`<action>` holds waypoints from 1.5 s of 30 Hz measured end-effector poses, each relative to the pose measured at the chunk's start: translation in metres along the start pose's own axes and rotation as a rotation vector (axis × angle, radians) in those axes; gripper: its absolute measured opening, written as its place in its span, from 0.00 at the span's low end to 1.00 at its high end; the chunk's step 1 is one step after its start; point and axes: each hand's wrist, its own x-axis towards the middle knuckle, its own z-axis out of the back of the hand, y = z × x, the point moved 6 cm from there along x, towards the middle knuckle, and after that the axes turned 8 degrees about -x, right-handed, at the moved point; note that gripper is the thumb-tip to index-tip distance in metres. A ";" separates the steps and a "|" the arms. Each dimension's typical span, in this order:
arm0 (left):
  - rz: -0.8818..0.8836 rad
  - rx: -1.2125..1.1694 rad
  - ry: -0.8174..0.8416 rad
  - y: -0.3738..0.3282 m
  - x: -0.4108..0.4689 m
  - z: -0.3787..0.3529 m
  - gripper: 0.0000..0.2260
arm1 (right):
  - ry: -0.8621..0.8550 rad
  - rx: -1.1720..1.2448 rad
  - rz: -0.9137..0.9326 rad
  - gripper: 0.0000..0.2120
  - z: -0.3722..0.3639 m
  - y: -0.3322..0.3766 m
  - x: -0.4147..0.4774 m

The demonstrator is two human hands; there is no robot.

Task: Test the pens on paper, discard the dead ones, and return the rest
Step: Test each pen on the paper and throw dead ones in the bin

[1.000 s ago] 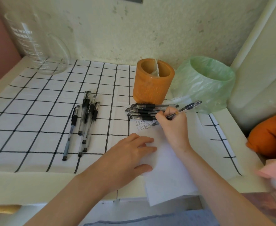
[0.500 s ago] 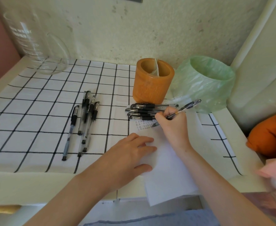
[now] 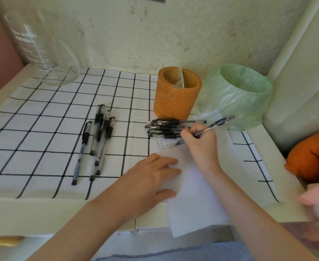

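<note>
My right hand grips a black gel pen with its tip down on the white paper, beside rows of small ink marks. My left hand lies flat on the paper's left edge and presses it down. Several black pens lie side by side just above the marks. Another group of several pens lies on the checked cloth to the left. An orange pen holder stands behind the paper, with a green-bagged bin to its right.
A large glass beaker stands at the back left on the black-and-white checked cloth. An orange soft object and something pink lie past the table's right edge. The paper overhangs the near table edge.
The pen in my right hand has shifted very slightly over the marks. My left hand has stayed put on the paper.
</note>
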 end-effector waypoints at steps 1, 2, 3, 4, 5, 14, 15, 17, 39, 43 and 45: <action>-0.003 0.004 -0.002 0.000 0.000 0.000 0.23 | 0.005 -0.005 0.002 0.15 0.000 0.000 0.000; -0.005 0.006 -0.004 0.000 0.000 0.000 0.23 | 0.007 -0.011 0.002 0.15 -0.001 0.000 0.000; -0.004 0.002 -0.006 0.000 0.000 0.000 0.23 | 0.008 -0.015 -0.002 0.15 -0.001 0.000 -0.001; -0.002 -0.002 -0.007 0.000 0.000 0.000 0.23 | 0.009 -0.014 -0.009 0.15 -0.002 -0.001 0.000; -0.002 -0.003 -0.007 0.000 0.000 0.000 0.23 | 0.012 -0.010 -0.015 0.15 -0.002 -0.001 0.000; -0.005 0.003 -0.001 0.000 0.000 0.000 0.23 | 0.015 -0.015 -0.030 0.14 -0.002 -0.001 -0.001; -0.006 0.006 0.001 0.000 0.000 0.000 0.23 | 0.009 -0.018 -0.029 0.14 -0.001 0.000 -0.001; -0.005 0.007 0.004 -0.001 0.000 0.000 0.23 | 0.001 -0.018 -0.022 0.14 0.000 0.003 -0.002; -0.008 -0.001 -0.041 0.000 -0.001 0.002 0.22 | 0.311 0.465 -0.281 0.10 0.017 0.029 0.000; -0.018 0.008 -0.032 -0.001 -0.001 0.001 0.22 | 0.395 0.596 -0.346 0.08 0.020 0.034 -0.001; -0.013 -0.003 -0.039 0.000 -0.001 0.002 0.22 | 0.409 0.612 -0.402 0.14 0.022 0.036 0.000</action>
